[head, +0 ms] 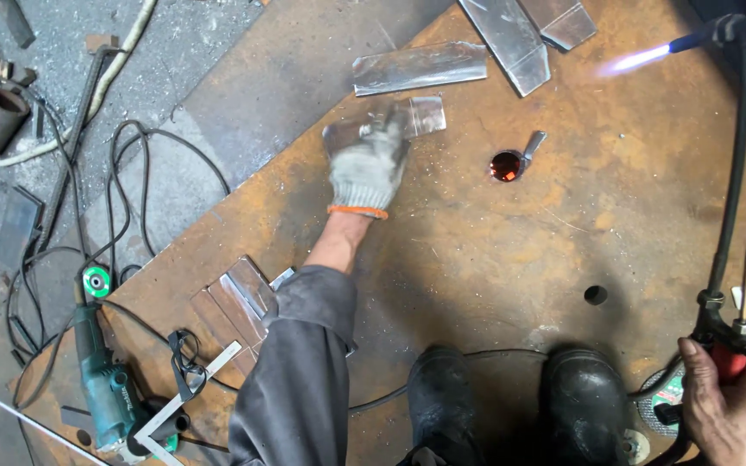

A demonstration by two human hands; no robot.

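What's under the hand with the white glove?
The gloved left hand lies on a shiny metal piece, on the rusty steel plate. The part beneath the palm is hidden.

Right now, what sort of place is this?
Likely a metal fabrication or welding workshop: a lit cutting torch in the right hand, a green angle grinder on the rusty steel plate, and cut metal sheet pieces.

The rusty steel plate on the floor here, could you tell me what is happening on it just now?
A person stands on the rusty plate, boots near its edge. The gloved left hand reaches out and rests on a small shiny metal piece. The bare right hand grips a lit cutting torch, its flame pointing away from the work. More sheet offcuts lie farther out, and a green angle grinder sits at the left.
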